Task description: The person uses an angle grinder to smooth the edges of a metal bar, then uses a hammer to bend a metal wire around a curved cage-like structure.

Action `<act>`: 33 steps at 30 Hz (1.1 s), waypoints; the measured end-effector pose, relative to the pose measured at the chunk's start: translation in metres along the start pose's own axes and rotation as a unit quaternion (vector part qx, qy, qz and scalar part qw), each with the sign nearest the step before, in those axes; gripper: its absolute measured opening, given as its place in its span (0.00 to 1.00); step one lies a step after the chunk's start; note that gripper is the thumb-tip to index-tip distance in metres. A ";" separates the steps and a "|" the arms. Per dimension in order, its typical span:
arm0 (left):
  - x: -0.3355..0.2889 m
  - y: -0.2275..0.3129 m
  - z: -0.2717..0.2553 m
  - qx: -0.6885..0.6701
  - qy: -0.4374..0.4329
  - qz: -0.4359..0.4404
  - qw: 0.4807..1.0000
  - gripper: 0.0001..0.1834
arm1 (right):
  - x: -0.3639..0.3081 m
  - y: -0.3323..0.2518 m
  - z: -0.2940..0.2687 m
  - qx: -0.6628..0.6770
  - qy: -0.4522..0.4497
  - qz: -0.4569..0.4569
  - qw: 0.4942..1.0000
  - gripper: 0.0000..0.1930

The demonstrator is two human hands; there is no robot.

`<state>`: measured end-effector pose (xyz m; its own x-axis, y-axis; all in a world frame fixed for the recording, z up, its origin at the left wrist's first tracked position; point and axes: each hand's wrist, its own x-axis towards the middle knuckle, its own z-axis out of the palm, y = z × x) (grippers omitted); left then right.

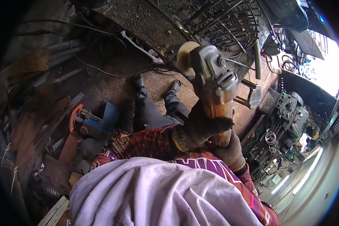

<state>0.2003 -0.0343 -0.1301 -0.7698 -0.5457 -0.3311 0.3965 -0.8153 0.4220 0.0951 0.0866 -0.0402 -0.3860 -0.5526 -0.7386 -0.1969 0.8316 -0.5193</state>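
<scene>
An angle grinder [214,94] with a grey gear head and a worn orange body is held up in front of my chest. Its pale round disc [185,58] points up and to the left. My left hand [199,126], in a dark, soiled work glove, is wrapped round the orange body. Lower down, my right hand [232,152], in a grey-brown knitted glove, grips the rear end of the same tool. The right fingers are partly hidden behind the grinder. Beyond the disc lies a rack of curved metal bars [229,32] on a dark, grit-covered work table [139,19].
A black cable [101,73] runs across from the left. A metal stool [252,96] stands to the right, before a large grey-green machine [290,116]. At left are a blue machine [108,116] with an orange guard and stacked metal pieces [34,132].
</scene>
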 end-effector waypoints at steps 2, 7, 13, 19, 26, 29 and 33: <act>0.003 -0.003 0.005 0.043 -0.019 0.030 0.998 0.38 | -0.001 0.003 -0.009 -0.014 0.006 -0.009 1.000 0.37; 0.026 0.013 0.046 0.171 -0.024 0.125 0.977 0.46 | -0.015 0.036 0.002 0.151 0.214 -0.058 0.963 0.40; 0.070 0.015 0.098 0.160 -0.062 0.136 0.976 0.43 | -0.001 0.025 -0.032 -0.049 0.343 -0.189 0.919 0.27; 0.134 -0.025 0.129 0.036 -0.170 0.090 0.981 0.41 | 0.015 0.038 -0.110 0.373 0.030 -0.090 0.923 0.17; 0.182 -0.060 0.180 0.274 0.099 0.117 0.950 0.34 | 0.063 0.064 -0.174 -0.075 0.252 -0.194 0.945 0.23; 0.210 -0.070 0.170 0.297 0.100 0.156 0.937 0.38 | 0.101 0.073 -0.195 -0.085 0.225 -0.153 0.959 0.23; 0.211 -0.040 0.181 0.524 -0.009 0.072 0.849 0.36 | 0.139 0.070 -0.257 -0.106 0.173 -0.168 0.965 0.23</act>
<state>-0.0684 -0.0818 -0.0642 -0.7630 -0.6136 -0.2033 -0.1675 -0.1161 0.9790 -0.2043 0.0820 -0.0686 -0.5398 -0.7713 -0.3372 -0.5287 0.6223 -0.5773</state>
